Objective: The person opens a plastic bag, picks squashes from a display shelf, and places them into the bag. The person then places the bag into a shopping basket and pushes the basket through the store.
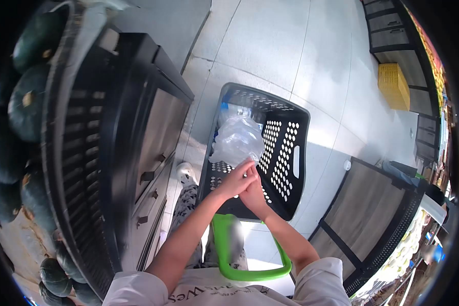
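Note:
A clear plastic bag (238, 136) hangs bunched and puffed out over the black shopping basket (302, 191). My left hand (234, 181) is closed, its fingertips pinching the near edge of the bag. Pressed against it is my right hand (253, 193), also closed at the same edge, with its fingers partly covered by the left. What the bag contains, if anything, I cannot make out. Below my wrists, the basket's green handle (255, 274) leans towards my body.
Dark green pumpkins (28, 102) fill a black-slatted display stand (148, 117) at my left. Across the pale tiled floor (324, 66) are a yellow crate (392, 86) and a wood-panelled stand (364, 217) on the right. My shoe (186, 173) is beside the basket.

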`<state>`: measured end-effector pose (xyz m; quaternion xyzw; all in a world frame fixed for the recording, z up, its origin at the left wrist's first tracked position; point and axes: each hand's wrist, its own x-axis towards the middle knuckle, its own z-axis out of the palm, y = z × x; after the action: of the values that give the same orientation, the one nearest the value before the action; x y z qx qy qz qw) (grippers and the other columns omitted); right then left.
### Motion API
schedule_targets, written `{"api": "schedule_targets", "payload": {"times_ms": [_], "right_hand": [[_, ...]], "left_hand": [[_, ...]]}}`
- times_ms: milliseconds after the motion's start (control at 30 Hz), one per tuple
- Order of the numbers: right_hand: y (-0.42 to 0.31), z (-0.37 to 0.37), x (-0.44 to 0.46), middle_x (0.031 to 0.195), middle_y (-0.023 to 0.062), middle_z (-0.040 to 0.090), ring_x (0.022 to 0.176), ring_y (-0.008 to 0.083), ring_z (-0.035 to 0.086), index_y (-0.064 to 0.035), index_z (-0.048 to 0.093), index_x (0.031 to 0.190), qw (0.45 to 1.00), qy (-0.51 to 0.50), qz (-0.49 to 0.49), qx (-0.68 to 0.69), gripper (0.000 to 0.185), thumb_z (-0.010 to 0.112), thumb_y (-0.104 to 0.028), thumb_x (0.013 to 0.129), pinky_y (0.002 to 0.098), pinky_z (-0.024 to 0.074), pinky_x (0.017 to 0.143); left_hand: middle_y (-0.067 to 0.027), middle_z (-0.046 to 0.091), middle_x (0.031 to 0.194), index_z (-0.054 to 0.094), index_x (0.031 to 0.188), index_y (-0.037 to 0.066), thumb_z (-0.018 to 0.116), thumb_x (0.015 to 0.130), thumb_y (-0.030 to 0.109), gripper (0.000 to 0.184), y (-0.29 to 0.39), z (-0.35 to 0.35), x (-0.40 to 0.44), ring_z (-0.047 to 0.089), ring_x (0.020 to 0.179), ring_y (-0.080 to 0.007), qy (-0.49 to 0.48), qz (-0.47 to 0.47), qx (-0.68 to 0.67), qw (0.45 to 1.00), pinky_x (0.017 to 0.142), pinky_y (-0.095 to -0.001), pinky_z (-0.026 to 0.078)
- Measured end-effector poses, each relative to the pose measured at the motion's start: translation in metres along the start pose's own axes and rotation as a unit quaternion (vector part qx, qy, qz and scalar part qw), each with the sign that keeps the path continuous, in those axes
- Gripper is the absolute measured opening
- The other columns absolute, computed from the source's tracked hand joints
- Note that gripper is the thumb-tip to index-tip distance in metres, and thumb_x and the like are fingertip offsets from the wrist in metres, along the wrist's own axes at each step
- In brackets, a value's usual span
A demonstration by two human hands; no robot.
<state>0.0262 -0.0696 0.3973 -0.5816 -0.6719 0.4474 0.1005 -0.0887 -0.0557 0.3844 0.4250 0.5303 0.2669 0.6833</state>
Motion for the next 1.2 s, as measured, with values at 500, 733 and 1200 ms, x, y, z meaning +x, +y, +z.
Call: {"api": "schedule_targets", "payload": {"times_ms": [500,733,1200], "right_hand": [[-0.247,-0.05,-0.16,0.14,0.0245,0.032,0.126,0.0403,0.036,0.0032,0.028,0.138,0.994,0.004,-0.091,-0.059,0.073,0.062,-0.008,0.074,0.042,0.0338,0.102],[-0.332,-0.056,-0.226,0.14,0.0254,0.031,0.126,0.0406,0.036,0.0058,0.025,0.138,0.989,0.002,-0.142,-0.049,0.075,0.062,-0.01,0.076,0.0413,0.0326,0.103],[-0.457,-0.055,-0.363,0.14,0.0272,0.03,0.132,0.0379,0.028,0.0113,0.024,0.136,0.959,-0.015,-0.274,-0.073,0.075,0.059,-0.012,0.073,0.0485,0.0164,0.111]], "left_hand": [[-0.0222,0.037,0.14,0.035,0.135,-0.002,0.055,0.089,0.028,0.059,0.176,-0.073,-0.249,0.037,0.13,-0.0321,-0.072,0.09,0.08,0.99,0.106,-0.036,0.03],[-0.0244,0.039,0.137,0.035,0.135,-0.005,0.058,0.087,0.03,0.064,0.222,-0.086,-0.345,0.038,0.129,-0.0336,-0.041,0.15,0.109,0.982,0.106,-0.0366,0.03],[-0.0259,0.034,0.14,0.025,0.139,-0.005,0.057,0.084,0.031,0.072,0.298,-0.079,-0.561,0.041,0.125,-0.0371,0.06,0.173,0.244,0.952,0.102,-0.0385,0.036]]}}
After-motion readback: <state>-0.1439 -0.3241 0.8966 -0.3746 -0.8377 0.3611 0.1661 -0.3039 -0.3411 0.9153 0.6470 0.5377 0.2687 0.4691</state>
